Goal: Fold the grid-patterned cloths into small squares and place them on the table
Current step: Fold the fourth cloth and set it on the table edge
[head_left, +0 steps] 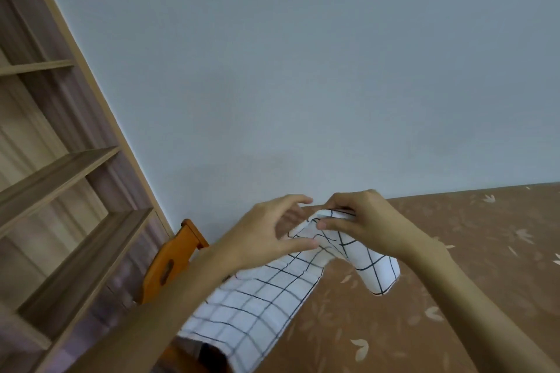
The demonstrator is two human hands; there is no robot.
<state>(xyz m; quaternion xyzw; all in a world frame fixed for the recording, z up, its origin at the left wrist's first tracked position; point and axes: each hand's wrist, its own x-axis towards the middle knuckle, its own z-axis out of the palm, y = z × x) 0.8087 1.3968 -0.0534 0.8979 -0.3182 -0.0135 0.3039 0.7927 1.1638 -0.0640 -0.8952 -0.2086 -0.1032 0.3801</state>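
A white cloth with a black grid pattern [257, 306] hangs from my hands over the left edge of the table [454, 297], its lower part draping down past the edge. My right hand [363, 221] pinches the cloth's top edge between thumb and fingers, with a folded flap hanging below it to the right. My left hand [266, 230] sits just left of it, thumb lying on the cloth and fingers spread and curved above the top edge.
The table wears a brown cover with pale leaf prints. An orange wooden chair back [172, 263] stands at the table's left end. A wooden shelf unit [60, 191] fills the left side. A plain pale wall is behind.
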